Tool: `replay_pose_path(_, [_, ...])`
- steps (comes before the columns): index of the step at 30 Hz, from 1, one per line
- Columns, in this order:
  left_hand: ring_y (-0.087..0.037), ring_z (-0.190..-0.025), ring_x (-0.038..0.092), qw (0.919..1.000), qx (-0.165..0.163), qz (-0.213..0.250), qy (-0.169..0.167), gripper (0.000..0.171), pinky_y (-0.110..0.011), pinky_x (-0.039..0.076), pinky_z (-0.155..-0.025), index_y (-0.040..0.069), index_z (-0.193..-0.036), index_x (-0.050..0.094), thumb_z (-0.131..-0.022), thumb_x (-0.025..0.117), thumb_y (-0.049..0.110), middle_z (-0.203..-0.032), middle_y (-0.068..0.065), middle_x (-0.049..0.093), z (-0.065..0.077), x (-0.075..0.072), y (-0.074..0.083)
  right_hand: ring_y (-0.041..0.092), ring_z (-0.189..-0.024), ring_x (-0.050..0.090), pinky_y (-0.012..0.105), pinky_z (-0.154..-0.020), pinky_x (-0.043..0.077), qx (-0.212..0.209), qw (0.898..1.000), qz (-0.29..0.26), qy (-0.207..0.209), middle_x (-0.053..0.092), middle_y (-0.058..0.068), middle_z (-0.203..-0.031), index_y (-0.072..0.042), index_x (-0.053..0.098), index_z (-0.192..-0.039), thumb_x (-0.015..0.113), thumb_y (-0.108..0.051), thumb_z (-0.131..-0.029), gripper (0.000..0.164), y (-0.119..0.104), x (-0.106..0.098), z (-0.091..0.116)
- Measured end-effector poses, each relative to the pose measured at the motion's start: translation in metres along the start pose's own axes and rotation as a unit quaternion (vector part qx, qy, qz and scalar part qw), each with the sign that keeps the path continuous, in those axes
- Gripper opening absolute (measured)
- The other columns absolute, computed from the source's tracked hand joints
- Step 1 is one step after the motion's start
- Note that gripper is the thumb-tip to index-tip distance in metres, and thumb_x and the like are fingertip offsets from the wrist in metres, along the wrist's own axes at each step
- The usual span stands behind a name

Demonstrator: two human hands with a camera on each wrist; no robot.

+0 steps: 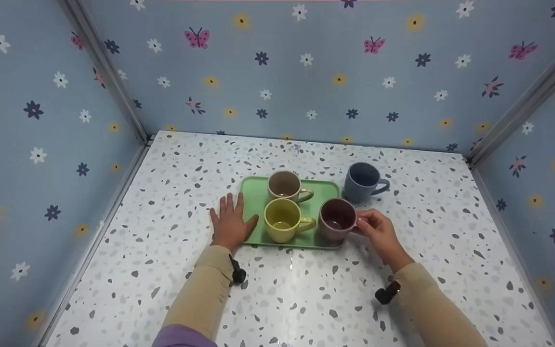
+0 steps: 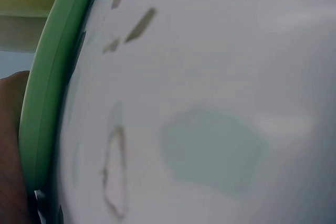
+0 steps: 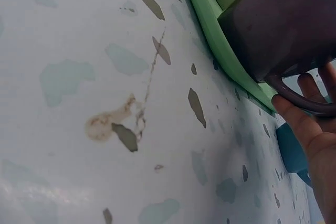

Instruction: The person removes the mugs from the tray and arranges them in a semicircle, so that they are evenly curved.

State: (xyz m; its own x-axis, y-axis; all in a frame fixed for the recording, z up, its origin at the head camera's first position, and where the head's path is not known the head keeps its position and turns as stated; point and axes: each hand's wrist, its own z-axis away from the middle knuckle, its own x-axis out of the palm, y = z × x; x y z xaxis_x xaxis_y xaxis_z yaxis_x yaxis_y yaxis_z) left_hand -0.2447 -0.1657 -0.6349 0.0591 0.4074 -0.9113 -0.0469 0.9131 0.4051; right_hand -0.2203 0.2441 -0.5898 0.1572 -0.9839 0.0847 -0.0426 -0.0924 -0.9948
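Note:
A green tray (image 1: 256, 185) bears a brown mug (image 1: 284, 184), a yellow mug (image 1: 282, 222) and a dark mauve mug (image 1: 336, 220). With fingers spread, my left hand (image 1: 231, 221) rests at the tray's left edge, its thumb over the rim. My right hand (image 1: 378, 233) holds the mauve mug by its handle, at the tray's right end. In the right wrist view, the fingers (image 3: 299, 119) are around the handle (image 3: 302, 100) of that mug. Behind the mauve mug, off the tray, a blue mug (image 1: 362, 181) stands on the table.
The speckled white table (image 1: 287, 294) has a wall with flowers and butterflies (image 1: 287, 67) along its back. Similar walls rise on the left (image 1: 32, 159) and right (image 1: 542, 178). All the mug handles point right.

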Motion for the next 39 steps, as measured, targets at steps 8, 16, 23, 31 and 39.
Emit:
replay_pose_path(8, [-0.038,-0.155,-0.005,1.0,-0.004,-0.002,0.0,0.089,-0.066,-0.009,-0.118,0.018,-0.164,0.006,-0.098,0.038,0.067,-0.169,-0.018,0.001,-0.002,0.001,-0.001,0.025,-0.098,0.072,0.041,-0.088,0.059,-0.025,1.0,0.0,0.008,0.069,0.019,-0.111,0.014,0.057,-0.109,0.065,0.0,-0.096,0.02,-0.003,-0.01,-0.003])
replay_pose_path(16, [-0.037,-0.155,-0.009,0.9999,-0.004,0.01,-0.006,0.089,-0.065,-0.012,-0.117,0.018,-0.164,0.004,-0.098,0.038,0.067,-0.169,-0.017,-0.002,-0.003,0.0,-0.003,0.023,-0.099,0.072,0.04,-0.088,0.059,-0.025,0.999,0.007,0.024,0.07,0.013,-0.109,0.015,0.056,-0.113,0.066,-0.004,-0.097,0.027,-0.003,-0.023,-0.004])
replay_pose_path(23, [-0.036,-0.155,-0.009,0.9999,-0.004,0.008,-0.009,0.089,-0.064,-0.013,-0.117,0.02,-0.164,0.002,-0.098,0.037,0.068,-0.169,-0.017,-0.002,-0.003,0.001,-0.003,0.02,-0.098,0.071,0.041,-0.087,0.059,-0.031,0.998,0.006,0.049,0.07,0.012,-0.108,0.019,0.053,-0.117,0.065,-0.002,-0.097,0.032,-0.004,-0.033,-0.005])
replay_pose_path(31, [-0.037,-0.155,-0.006,1.0,0.0,-0.006,-0.002,0.089,-0.067,-0.008,-0.118,0.018,-0.164,0.005,-0.098,0.037,0.069,-0.169,-0.017,0.001,-0.005,0.005,-0.004,0.019,-0.09,0.074,0.034,-0.076,0.061,-0.02,0.997,0.021,0.074,0.072,0.008,-0.102,0.016,0.055,-0.117,0.065,-0.005,-0.098,0.029,-0.005,-0.045,-0.007])
replay_pose_path(39, [-0.039,-0.155,-0.005,1.0,0.0,-0.001,0.001,0.089,-0.068,-0.008,-0.117,0.017,-0.164,0.007,-0.098,0.039,0.067,-0.169,-0.019,0.002,-0.004,0.003,-0.003,0.023,-0.097,0.072,0.034,-0.08,0.061,-0.022,0.996,0.014,0.088,0.071,0.012,-0.104,0.016,0.055,-0.117,0.064,-0.003,-0.098,0.028,-0.005,-0.053,-0.008])
